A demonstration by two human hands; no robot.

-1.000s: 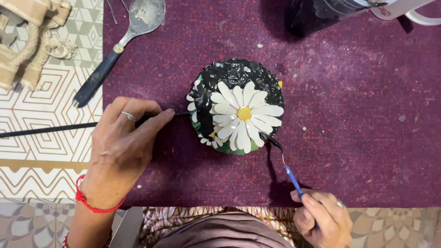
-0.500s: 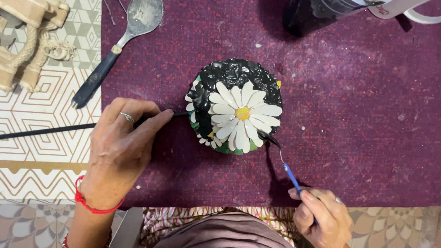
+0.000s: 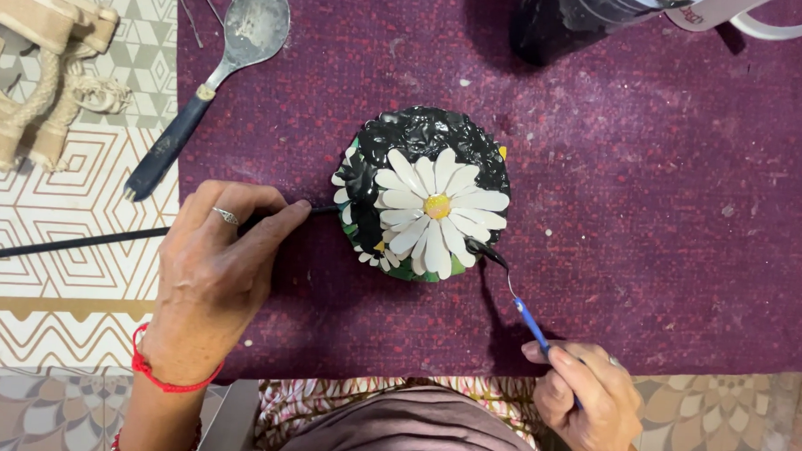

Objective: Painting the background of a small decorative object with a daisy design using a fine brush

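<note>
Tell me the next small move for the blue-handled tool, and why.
Probably draw the blue-handled tool in the right hand along the disc rim: its tip touches black paste at the lower right edge, where green still shows, while the left hand steadies with a black rod.

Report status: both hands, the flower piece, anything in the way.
Left hand grip on black rod. Right hand grip on blue-handled tool, tip at daisy piece edge. Spoon lies apart, upper left.

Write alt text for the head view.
Round piece with a white daisy on a purple mat. The left hand steadies a black rod against it; the right hand holds a blue tool at its edge.
</note>
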